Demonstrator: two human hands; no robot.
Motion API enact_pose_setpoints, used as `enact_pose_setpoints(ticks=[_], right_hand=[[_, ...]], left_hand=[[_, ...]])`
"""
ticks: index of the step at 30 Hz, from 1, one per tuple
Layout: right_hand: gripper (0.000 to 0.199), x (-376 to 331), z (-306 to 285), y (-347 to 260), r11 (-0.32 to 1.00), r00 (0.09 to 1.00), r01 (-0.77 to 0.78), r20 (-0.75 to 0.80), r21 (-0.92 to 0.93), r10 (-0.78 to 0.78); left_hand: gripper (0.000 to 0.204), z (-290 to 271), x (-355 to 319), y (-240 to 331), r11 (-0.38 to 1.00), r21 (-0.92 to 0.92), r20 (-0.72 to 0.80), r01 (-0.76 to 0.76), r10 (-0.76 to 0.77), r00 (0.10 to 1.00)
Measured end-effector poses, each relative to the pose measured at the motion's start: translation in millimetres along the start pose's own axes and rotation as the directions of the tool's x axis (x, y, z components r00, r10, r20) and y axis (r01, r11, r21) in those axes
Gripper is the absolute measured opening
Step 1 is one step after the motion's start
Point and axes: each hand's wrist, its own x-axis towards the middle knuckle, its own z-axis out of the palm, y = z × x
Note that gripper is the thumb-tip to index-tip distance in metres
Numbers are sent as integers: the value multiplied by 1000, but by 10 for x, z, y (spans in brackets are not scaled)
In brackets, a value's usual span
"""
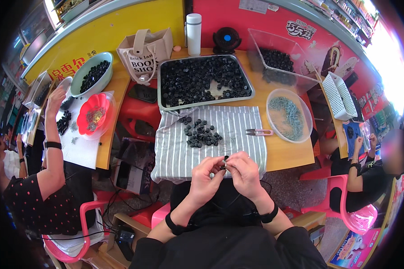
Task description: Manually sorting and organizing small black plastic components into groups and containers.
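My left hand (205,178) and my right hand (245,174) meet just over the near edge of a grey-and-white striped cloth (238,123). Both are closed, fingertips pinching a small black round part (226,158) between them; its detail is too small to make out. Ahead on the cloth lies a loose pile of small black round caps (203,134). To the right of the pile rest thread snips (259,132). Beyond the cloth a metal tray (251,95) holds many more black caps. A round clear tub (274,127) of fine bluish-grey metal bits stands at the right.
At the back are a canvas tote bag (143,56), a white bottle (194,36), a small black fan (226,40) and a clear bin (269,42) with black parts. A person (45,179) works at the left table near a red bowl (83,121); another person (361,179) sits right.
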Motion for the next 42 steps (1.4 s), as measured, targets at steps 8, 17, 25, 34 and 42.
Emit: enact_pose_setpoints(ticks=[8,17,25,34,42], right_hand=[[18,33,-44,-50,969,979,185,112,-162,-169],[25,-177,-32,-31,860,950,-311,118,405,288],[24,-348,207,60,151,769,-352,194,923,609],[16,-277,105,108,164,688,-280,79,946,721],[13,-264,-82,423,349,685,-258,-85,901,723]], left_hand=[[36,-4,-9,124,953,274,30,-128,125,992],[35,-38,-57,-7,947,-275,-35,164,-180,983],[37,72,-43,-59,999,-25,-102,-48,45,994],[36,71,50,115,944,301,-69,-132,160,985],[30,25,159,30,687,690,83,-226,235,968]])
